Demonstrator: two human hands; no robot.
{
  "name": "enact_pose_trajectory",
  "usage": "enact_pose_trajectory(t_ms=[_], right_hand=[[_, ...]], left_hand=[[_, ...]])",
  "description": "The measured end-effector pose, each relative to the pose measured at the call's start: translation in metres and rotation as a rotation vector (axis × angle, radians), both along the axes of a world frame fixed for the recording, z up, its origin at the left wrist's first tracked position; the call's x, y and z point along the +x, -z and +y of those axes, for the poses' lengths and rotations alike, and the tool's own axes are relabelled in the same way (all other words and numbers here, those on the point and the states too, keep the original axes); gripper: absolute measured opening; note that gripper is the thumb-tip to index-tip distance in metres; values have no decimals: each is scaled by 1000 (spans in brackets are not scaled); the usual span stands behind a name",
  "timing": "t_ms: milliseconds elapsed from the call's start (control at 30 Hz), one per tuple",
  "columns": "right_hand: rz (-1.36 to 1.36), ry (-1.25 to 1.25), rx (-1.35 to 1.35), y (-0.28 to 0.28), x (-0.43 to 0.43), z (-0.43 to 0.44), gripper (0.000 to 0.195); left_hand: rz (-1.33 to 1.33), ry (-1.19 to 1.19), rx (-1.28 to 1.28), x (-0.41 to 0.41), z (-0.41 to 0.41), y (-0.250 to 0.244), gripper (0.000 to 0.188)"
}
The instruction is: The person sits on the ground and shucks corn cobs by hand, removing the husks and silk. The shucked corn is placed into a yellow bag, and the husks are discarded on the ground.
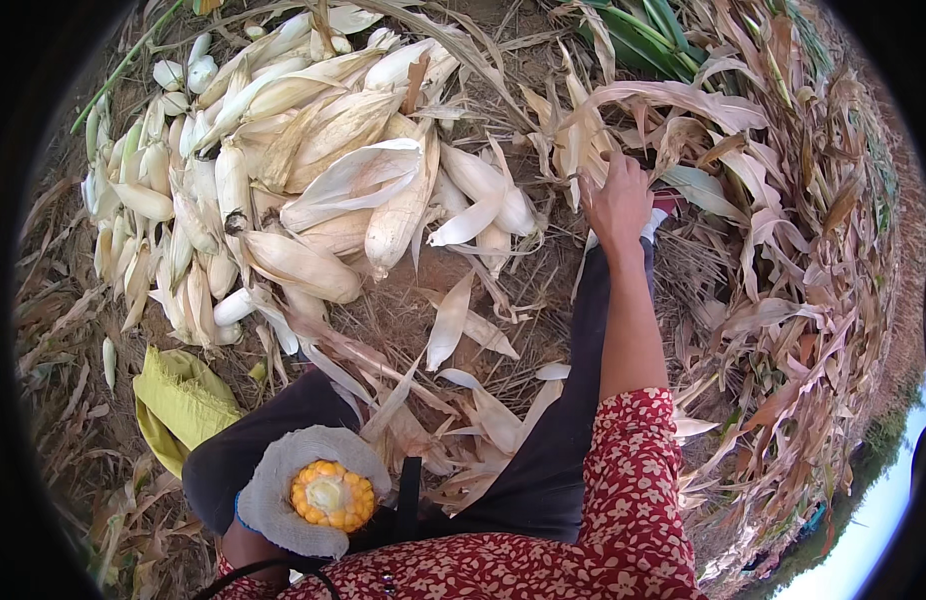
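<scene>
My left hand (pixel 313 491) wears a grey knitted glove and is wrapped around a husked ear of corn (pixel 333 495). The end of the ear faces up and shows yellow-orange kernels. My bare right hand (pixel 618 199) reaches forward above my right foot. Its fingers are at dry corn husks (pixel 583 146), and whether they grip them cannot be made out. Loose pale husk leaves (pixel 449 319) lie on the soil between my legs.
A large heap of corn ears in pale husks (pixel 320 142) spreads ahead and left. Dry corn stalks and leaves (pixel 778 300) are piled along the right. Green corn leaves (pixel 650 37) lie at the far right. A yellow woven sack (pixel 185 405) rests beside my left knee.
</scene>
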State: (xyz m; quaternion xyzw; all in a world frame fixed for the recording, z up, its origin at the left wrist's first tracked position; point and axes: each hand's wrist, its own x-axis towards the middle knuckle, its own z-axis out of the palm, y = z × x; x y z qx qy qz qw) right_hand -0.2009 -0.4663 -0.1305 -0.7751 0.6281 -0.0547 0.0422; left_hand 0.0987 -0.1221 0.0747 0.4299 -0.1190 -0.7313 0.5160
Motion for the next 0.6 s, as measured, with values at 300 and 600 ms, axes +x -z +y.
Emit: enact_pose_trajectory(t_ms=[300,600], right_hand=[[210,-365,-58,85,56,72,25],[275,-402,284,71,97,80,67]], left_hand=[[-58,165,-132,14,4,-4,75],[-171,187,-45,20,3,-10,70]])
